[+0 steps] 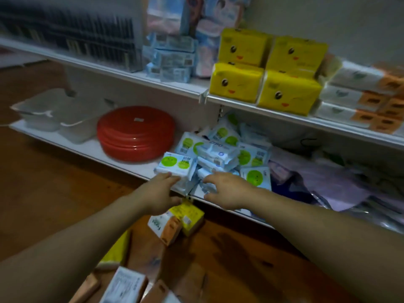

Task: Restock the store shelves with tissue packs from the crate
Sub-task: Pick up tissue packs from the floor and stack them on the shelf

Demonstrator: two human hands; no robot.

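Lower shelf, L to R: white trays at left end, then red plates stacked, then pile of tissue pks mid-shelf, reaching the front edge.

Left grip pinches the near edge of a tissue pack. The pack has a white-blue wrap w/ two green discs and lies flat at the pile's left front.

Right grip has fingers spread, resting on the pile just beside it.

Pink bags lie further R.

Upper shelf carries yellow packs w/ face print.

On the floor below the front edge, an orange-white pack and a yellow pack are touching.
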